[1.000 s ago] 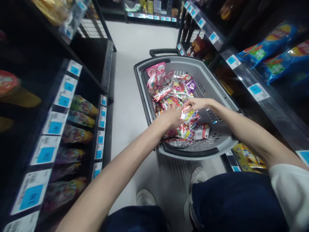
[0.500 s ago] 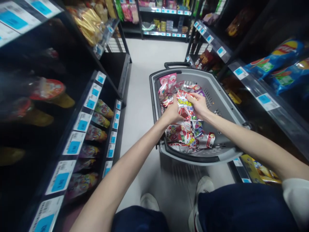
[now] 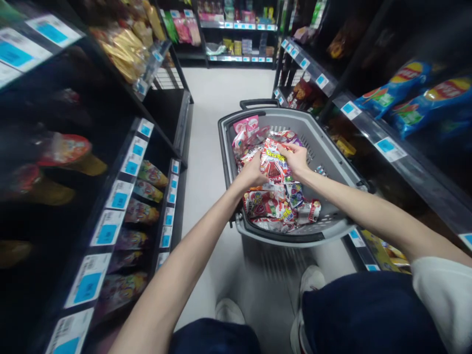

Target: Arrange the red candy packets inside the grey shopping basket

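Note:
Between my two hands is a red and white cola candy bag (image 3: 276,164), its printed front facing up at me. My left hand (image 3: 252,172) grips its left edge. My right hand (image 3: 295,160) pinches its upper right side. Beneath the bag, a grey shopping basket (image 3: 334,160) holds several other candy bags: a pink one (image 3: 246,129) at the far left corner, red ones (image 3: 263,202) near the front, and a small purple and white one (image 3: 294,194). My fingertips are partly hidden behind the held bag.
Shelves with price tags (image 3: 120,194) run along the left, with bagged snacks (image 3: 142,214) low down. On the right shelf lie blue chip bags (image 3: 429,101). Pale floor (image 3: 230,86) stretches to a back shelf (image 3: 241,59). My shoes (image 3: 313,279) are just behind the basket.
The held candy bag has tilted so that more of its front, with the cola print, shows. Both hands keep hold of it. The whole view has shifted slightly.

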The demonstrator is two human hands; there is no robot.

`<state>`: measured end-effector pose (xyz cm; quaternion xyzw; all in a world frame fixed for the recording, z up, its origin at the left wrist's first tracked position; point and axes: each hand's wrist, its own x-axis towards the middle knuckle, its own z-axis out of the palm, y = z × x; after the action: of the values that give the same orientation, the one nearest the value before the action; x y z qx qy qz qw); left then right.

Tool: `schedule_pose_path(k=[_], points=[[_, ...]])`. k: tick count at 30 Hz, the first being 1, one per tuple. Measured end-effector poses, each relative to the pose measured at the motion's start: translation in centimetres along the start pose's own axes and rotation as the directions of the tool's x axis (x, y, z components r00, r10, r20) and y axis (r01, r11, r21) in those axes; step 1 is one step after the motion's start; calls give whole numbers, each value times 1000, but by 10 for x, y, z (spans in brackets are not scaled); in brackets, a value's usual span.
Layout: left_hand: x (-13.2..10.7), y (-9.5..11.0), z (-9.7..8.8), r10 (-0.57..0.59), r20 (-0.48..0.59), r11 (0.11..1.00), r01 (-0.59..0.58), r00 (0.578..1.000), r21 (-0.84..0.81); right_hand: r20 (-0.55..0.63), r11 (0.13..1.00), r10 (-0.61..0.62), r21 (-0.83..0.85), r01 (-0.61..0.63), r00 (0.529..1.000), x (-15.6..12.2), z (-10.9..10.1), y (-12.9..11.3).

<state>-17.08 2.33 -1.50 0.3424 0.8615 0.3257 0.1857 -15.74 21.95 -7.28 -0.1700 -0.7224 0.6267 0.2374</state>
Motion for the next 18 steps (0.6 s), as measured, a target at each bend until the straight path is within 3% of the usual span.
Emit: schedule_pose_path(k=[7, 18], points=[[-2, 3, 0, -60, -10, 995, 59, 998, -75, 16, 997, 4, -75, -3, 1000, -2, -1, -2], [4, -3, 6, 47, -39, 998, -48, 998, -28, 48, 995, 10, -104, -5, 999, 4, -6, 4]])
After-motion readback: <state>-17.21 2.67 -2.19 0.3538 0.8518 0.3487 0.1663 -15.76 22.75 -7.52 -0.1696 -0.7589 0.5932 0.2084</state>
